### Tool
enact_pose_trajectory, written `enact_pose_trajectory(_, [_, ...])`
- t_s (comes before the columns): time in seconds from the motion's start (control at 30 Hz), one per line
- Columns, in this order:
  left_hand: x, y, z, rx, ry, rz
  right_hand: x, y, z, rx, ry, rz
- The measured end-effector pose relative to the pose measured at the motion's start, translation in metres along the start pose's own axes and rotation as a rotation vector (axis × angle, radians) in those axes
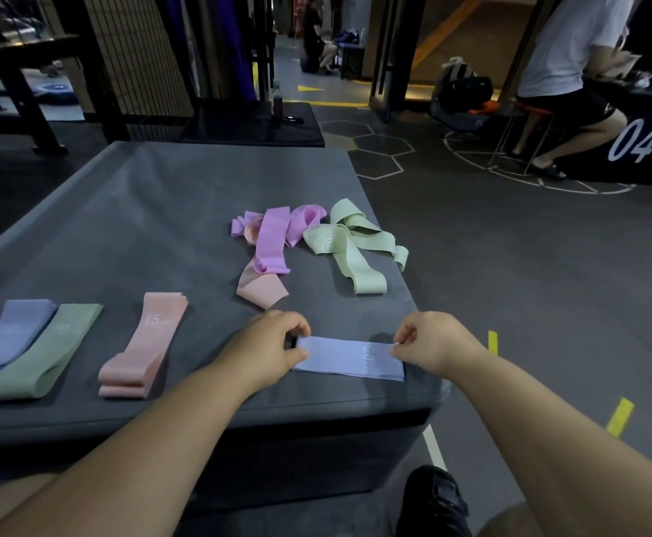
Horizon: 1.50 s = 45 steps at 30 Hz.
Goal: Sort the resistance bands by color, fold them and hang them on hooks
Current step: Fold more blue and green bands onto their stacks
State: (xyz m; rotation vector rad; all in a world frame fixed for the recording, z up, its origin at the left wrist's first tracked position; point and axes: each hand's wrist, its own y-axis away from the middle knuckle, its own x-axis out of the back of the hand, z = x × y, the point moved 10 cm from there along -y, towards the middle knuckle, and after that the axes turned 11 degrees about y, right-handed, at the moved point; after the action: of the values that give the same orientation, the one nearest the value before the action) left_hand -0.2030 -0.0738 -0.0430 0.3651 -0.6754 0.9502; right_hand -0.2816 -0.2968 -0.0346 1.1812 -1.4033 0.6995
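Now my left hand (274,343) and right hand (429,343) each pinch an end of the lilac band (349,358), fingers closed narrow on it, flat on the grey tabletop (161,226). Beyond my fingers lie loose pink bands (270,242) and green bands (351,246); left of them, folded peach band (144,343), green band (41,354), blue band (10,339).

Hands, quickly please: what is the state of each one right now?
Left hand: closed, pinching the left end of the blue band.
Right hand: closed, pinching the right end of the same band.
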Motion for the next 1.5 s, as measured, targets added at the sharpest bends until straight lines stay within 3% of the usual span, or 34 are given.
enact_pose_trajectory(0.23, [-0.004, 0.0, 0.001, 0.079, -0.073, -0.023, -0.003, -0.001, -0.005, -0.012, 0.104, -0.078])
enact_pose_trajectory(0.5, [-0.003, 0.0, 0.011, 0.03, 0.065, 0.022, -0.003, 0.001, -0.017, -0.01, 0.172, -0.104])
enact_pose_trajectory(0.7, [0.001, 0.001, -0.008, 0.177, 0.394, 0.017, 0.006, -0.006, -0.023, 0.03, -0.039, -0.023])
enact_pose_trajectory(0.9, [0.019, 0.01, -0.022, 0.253, 0.559, 0.065, 0.014, -0.017, -0.041, 0.053, -0.332, 0.129])
enact_pose_trajectory(1.1, [0.026, 0.019, -0.04, 0.381, 0.685, 0.107, 0.003, -0.023, -0.057, 0.084, -0.367, 0.114])
enact_pose_trajectory(1.2, [0.025, 0.02, -0.048, 0.422, 0.65, 0.122, 0.001, -0.024, -0.059, 0.081, -0.339, 0.106])
enact_pose_trajectory(1.37, [0.034, 0.02, -0.04, 0.311, 0.112, 0.129, 0.0, -0.02, -0.07, 0.131, -0.124, 0.116])
enact_pose_trajectory(1.5, [0.034, 0.018, -0.028, 0.207, -0.043, 0.148, -0.002, -0.019, -0.074, 0.187, 0.004, 0.145])
